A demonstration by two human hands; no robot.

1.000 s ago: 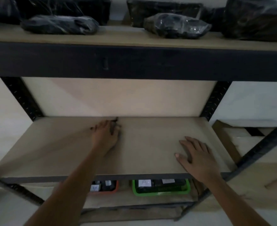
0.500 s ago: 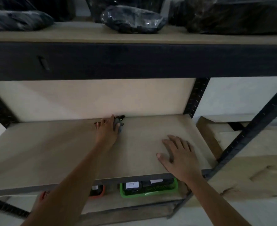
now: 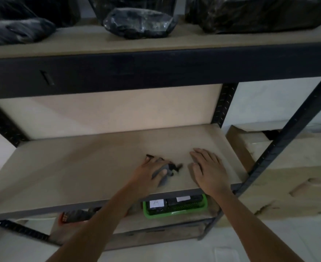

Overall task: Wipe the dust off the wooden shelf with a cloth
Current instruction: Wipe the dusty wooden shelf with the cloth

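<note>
1. Head view: left hand [image 3: 152, 172] bunches a small dark grey cloth [image 3: 166, 170] under curled fingers, its grip closed on the fabric near the front of the pale wooden shelf board [image 3: 80, 163].
2. Right hand [image 3: 208, 169] lies flat, released, just beside.
3. Cloth looks soft, light, easily crumpled; hold it by the bunched middle.
4. Open board lies leftward; dark metal posts [image 3: 224, 104] bound the back corners.

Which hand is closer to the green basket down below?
Right. The right hand rests flat on the shelf almost straight above the green basket; the left hand, holding the cloth, sits further left.
</note>
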